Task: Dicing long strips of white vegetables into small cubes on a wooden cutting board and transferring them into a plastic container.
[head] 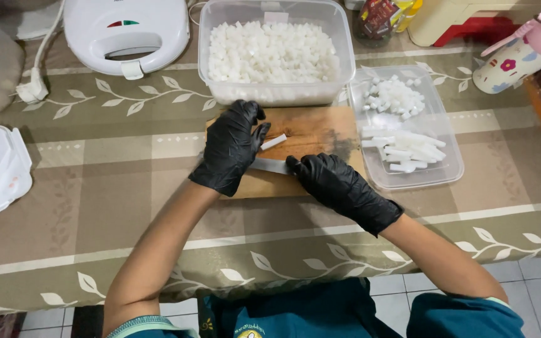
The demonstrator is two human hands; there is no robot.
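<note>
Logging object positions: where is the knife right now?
In the head view, the knife lies across the wooden cutting board at centre, its blade between the left hand and right hand.

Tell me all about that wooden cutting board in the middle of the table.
The wooden cutting board is a brown, rectangular slab with visible grain and a darker stain toward its right side. It lies flat on the leaf-patterned tablecloth, just in front of a big clear tub of white cubes and beside a shallower clear tray. A white strip lies on it. The gloved left hand rests on its left part; the right hand holds a knife over it.
</note>
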